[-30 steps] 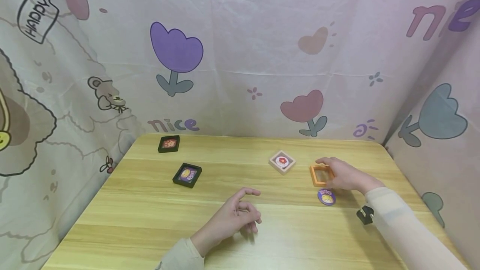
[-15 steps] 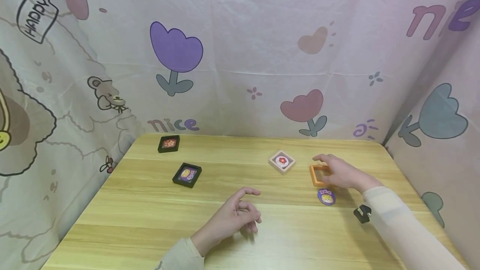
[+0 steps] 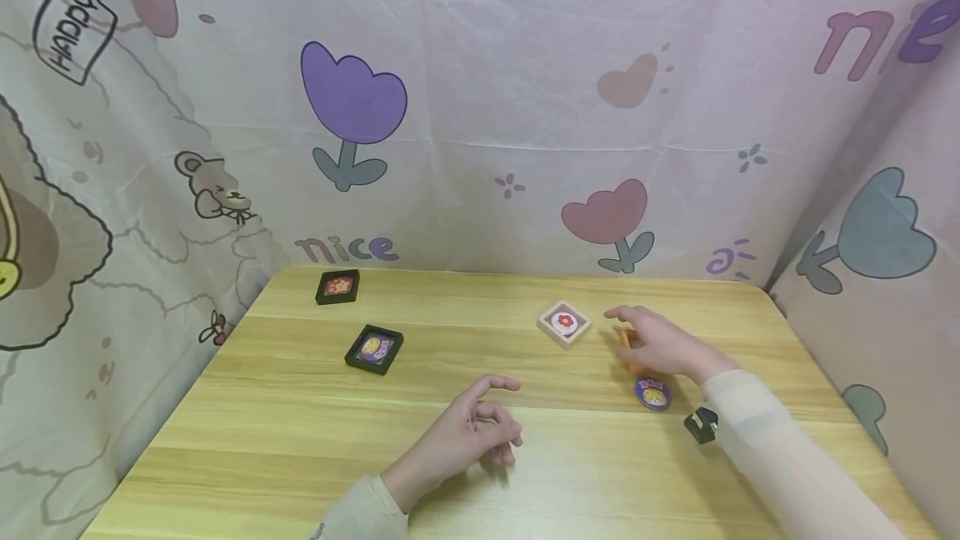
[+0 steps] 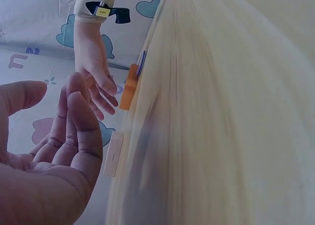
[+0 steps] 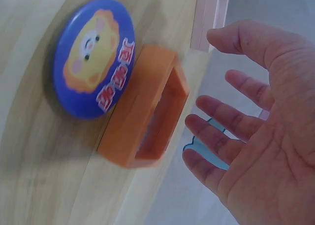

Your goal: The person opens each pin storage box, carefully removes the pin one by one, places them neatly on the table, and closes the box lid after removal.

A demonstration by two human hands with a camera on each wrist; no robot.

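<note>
My right hand (image 3: 663, 344), fingers spread and slightly bent, hovers over a hollow orange square frame (image 5: 125, 121) and holds nothing. It covers most of that frame in the head view. Close against the frame's near side is a round purple-blue badge (image 3: 653, 394) with a yellow cartoon face; whether it leans on the frame I cannot tell. A pale pink square frame (image 3: 551, 328) with a white, red-flowered badge (image 3: 564, 322) inside sits left of the right fingertips. My left hand (image 3: 465, 432) hangs loosely curled above the table's front middle, touching nothing.
On the left of the wooden table (image 3: 300, 457) lie two black square frames: one (image 3: 388, 363) around a purple badge, the other (image 3: 327, 298) around a reddish picture, farther back. A printed curtain (image 3: 480, 90) closes off the back and sides. A black wrist camera (image 3: 701, 425) hangs under the right sleeve.
My right hand has drifted left and slightly up, away from the orange frame's right side, to above the frame. The left hand and the things on the table have stayed put.
</note>
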